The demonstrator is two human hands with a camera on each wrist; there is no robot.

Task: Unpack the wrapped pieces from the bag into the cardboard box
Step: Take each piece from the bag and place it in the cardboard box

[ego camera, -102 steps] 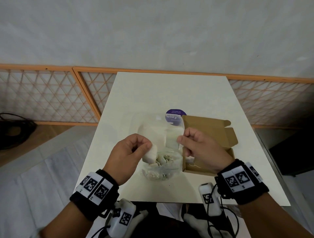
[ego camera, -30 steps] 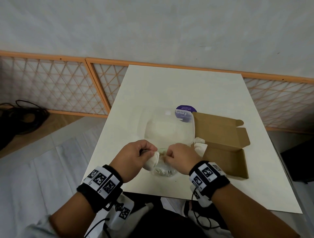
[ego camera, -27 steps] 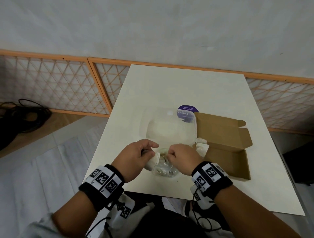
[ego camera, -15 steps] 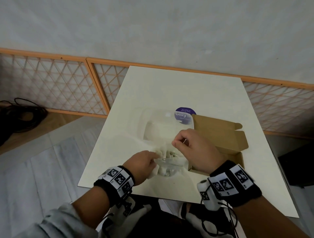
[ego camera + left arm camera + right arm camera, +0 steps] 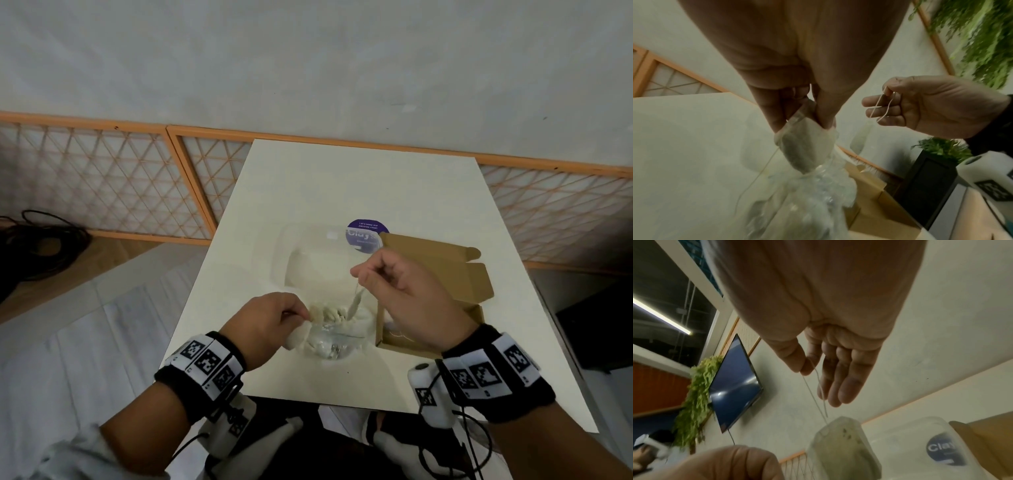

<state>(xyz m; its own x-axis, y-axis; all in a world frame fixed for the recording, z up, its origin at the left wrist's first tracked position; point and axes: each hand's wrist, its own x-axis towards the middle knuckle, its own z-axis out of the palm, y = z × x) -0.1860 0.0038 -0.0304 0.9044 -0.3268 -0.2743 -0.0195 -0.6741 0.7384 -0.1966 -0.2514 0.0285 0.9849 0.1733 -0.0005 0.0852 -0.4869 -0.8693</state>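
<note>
A clear plastic bag [image 5: 329,342] with a purple sticker [image 5: 367,236] lies on the white table [image 5: 342,185], with several pale wrapped pieces inside. My left hand [image 5: 305,315] pinches the bag's mouth [image 5: 807,191] together with a white wrapped piece [image 5: 805,146]. My right hand [image 5: 358,274] is raised above the bag and pinches a thin string [image 5: 813,386]. One wrapped piece [image 5: 352,306] hangs from that string, clear of the bag [image 5: 842,443]. The open cardboard box [image 5: 442,274] sits just right of the bag, partly behind my right hand.
An orange lattice fence [image 5: 102,185] runs behind and left of the table. Black cables [image 5: 37,246] lie on the floor at far left, and a dark object [image 5: 596,325] stands right of the table. Bare tabletop lies beyond the bag and box.
My right hand dipped into the bag's mouth, then rose with a wrapped piece dangling by its string. My left hand stayed at the bag's mouth.
</note>
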